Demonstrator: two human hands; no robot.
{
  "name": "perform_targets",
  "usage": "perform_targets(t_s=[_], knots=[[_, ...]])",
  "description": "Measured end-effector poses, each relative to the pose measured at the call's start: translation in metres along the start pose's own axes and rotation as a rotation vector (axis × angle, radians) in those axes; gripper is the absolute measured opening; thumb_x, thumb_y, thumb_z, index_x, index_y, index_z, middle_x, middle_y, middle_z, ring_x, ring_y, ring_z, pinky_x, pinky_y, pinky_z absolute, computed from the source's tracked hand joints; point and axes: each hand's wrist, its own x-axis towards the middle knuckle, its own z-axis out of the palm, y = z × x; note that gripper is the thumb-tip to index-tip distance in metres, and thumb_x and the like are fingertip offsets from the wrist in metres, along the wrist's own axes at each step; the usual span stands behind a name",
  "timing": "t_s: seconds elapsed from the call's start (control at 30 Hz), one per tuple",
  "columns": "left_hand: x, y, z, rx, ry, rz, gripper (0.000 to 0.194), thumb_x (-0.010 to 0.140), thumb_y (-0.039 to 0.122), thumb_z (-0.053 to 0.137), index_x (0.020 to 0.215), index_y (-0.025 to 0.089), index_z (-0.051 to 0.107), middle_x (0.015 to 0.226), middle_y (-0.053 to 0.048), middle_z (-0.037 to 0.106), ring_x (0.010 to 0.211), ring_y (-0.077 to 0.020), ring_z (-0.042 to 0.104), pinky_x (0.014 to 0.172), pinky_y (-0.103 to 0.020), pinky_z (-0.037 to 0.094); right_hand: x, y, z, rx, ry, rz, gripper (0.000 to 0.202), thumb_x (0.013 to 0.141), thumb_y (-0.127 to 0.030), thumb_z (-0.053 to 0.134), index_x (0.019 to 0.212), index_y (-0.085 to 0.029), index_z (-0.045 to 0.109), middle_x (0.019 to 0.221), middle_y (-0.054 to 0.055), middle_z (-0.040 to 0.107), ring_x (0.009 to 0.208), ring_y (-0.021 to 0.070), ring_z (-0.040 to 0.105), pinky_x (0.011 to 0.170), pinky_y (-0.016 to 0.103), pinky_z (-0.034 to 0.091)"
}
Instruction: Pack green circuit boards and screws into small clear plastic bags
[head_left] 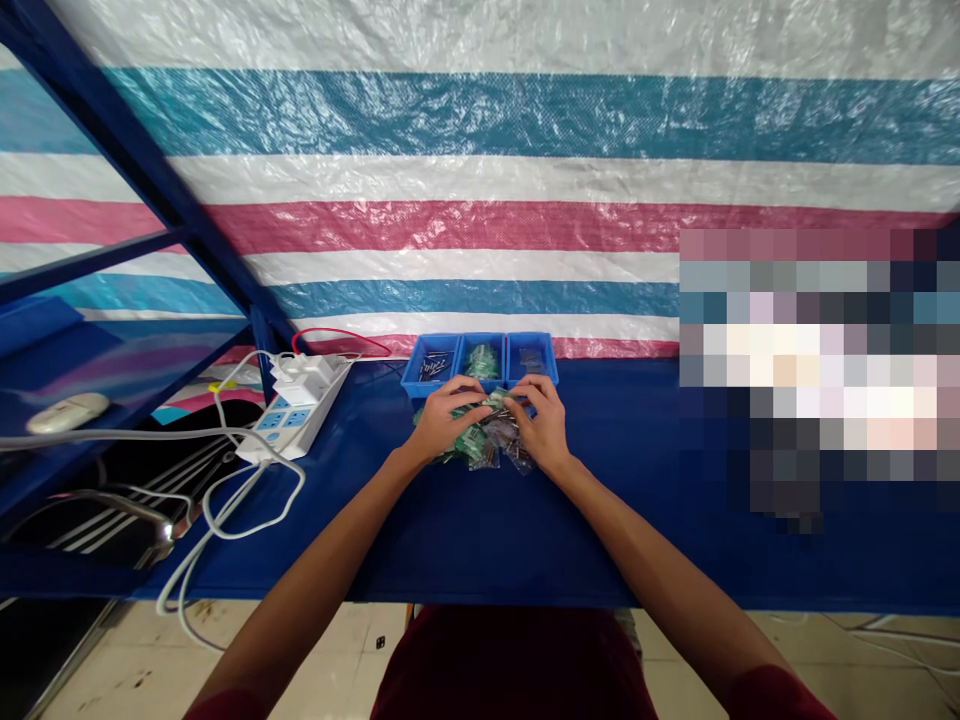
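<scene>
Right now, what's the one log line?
left grip: at small bags | right grip: at bags | bags: on blue table | three blue bins: beyond bags

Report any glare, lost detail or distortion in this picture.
In the head view, bright glints mottle the striped sheet; in the head view, coarse pixel blocks hide detail at right; in the head view, the small bags by the hands blend together, their contents hard to distinguish.

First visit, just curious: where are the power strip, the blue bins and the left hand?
Power strip (294, 416), head view: socket face.
Blue bins (422, 391), head view: left bin's front wall.
Left hand (444, 420), head view: its back.
</scene>
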Motion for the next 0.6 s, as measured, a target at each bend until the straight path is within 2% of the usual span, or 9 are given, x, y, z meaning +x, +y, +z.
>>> perform_targets(t_s=[0.13,0.23,0.37,0.5,0.6], knots=[[-0.0017,0.0009,0.0002,-0.082,-0.036,-0.155,0.038,0.086,0.047,0.054,0.069,0.015,0.068,0.07,-0.005,0.068,0.066,-0.017,0.062,0.068,-0.029,0.051,-0.0007,-0.0005,0.0009,0.038,-0.054,0.045,0.019,0.087,-0.035,0.053,0.091,-0.02,0.063,0.089,0.006,0.063,0.081,0.0174,0.06,0.073,0.03,0.051],[-0.0028,0.0018,0.0005,-0.176,0.001,-0.243,0.039,0.084,0.047,0.056,0.065,0.015,0.067,0.065,-0.004,0.068,0.062,-0.017,0.063,0.065,-0.027,0.052,-0.001,-0.0009,0.0012,0.083,-0.113,0.08,0.024,0.086,-0.04,0.053,0.092,-0.019,0.064,0.087,0.005,0.066,0.079,0.0175,0.061,0.071,0.029,0.051],[-0.003,0.0023,0.0011,-0.219,-0.011,-0.263,0.035,0.083,0.044,0.058,0.067,0.015,0.066,0.067,-0.004,0.068,0.066,-0.0166,0.063,0.067,-0.026,0.051,-0.0003,-0.0006,0.0006,0.097,-0.145,0.07,0.026,0.087,-0.04,0.052,0.084,-0.018,0.064,0.081,0.004,0.065,0.072,0.0158,0.06,0.066,0.026,0.049],[-0.0019,0.0027,0.0021,-0.268,-0.029,-0.289,0.032,0.082,0.045,0.059,0.078,0.015,0.065,0.071,-0.004,0.067,0.066,-0.0165,0.064,0.064,-0.026,0.052,-0.0002,0.0003,0.0008,0.024,-0.143,0.047,0.027,0.087,-0.039,0.052,0.074,-0.019,0.064,0.069,0.002,0.061,0.061,0.0137,0.054,0.062,0.026,0.045],[-0.0009,0.0035,0.0027,-0.252,-0.007,-0.298,0.034,0.08,0.045,0.062,0.067,0.014,0.064,0.063,-0.003,0.066,0.06,-0.0153,0.062,0.06,-0.025,0.05,-0.0014,0.0011,0.0017,0.016,-0.116,0.049,0.027,0.085,-0.04,0.055,0.071,-0.019,0.065,0.066,0.001,0.06,0.06,0.0139,0.054,0.061,0.026,0.044]])
